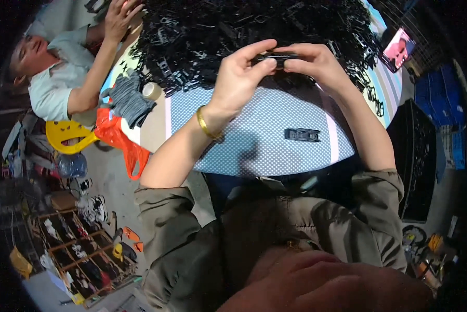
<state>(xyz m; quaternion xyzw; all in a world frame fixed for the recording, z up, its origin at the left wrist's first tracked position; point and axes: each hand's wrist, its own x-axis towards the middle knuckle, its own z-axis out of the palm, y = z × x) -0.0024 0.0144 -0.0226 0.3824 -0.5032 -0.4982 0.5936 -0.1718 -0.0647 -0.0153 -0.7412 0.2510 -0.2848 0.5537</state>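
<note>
Both my hands meet above the table, pinching a small black plastic part (279, 58) between them. My left hand (238, 73), below a gold bangle, grips its left end with thumb and fingers. The right end sits between the thumb and fingers of my right hand (319, 65). Fingers cover much of the part, so its full shape is hidden. A similar flat black plastic piece (302, 135) lies alone on the blue patterned tablecloth (254, 119), nearer to me. Just beyond my hands spreads a large heap of black plastic parts (207, 31).
Left of the cloth are a grey striped glove (129, 98), a tape roll (151, 91) and a red plastic bag (124, 140). Another person (62, 78) sits there, one hand at the heap. A lit phone (398, 49) stands at the right edge, near blue crates (436, 99).
</note>
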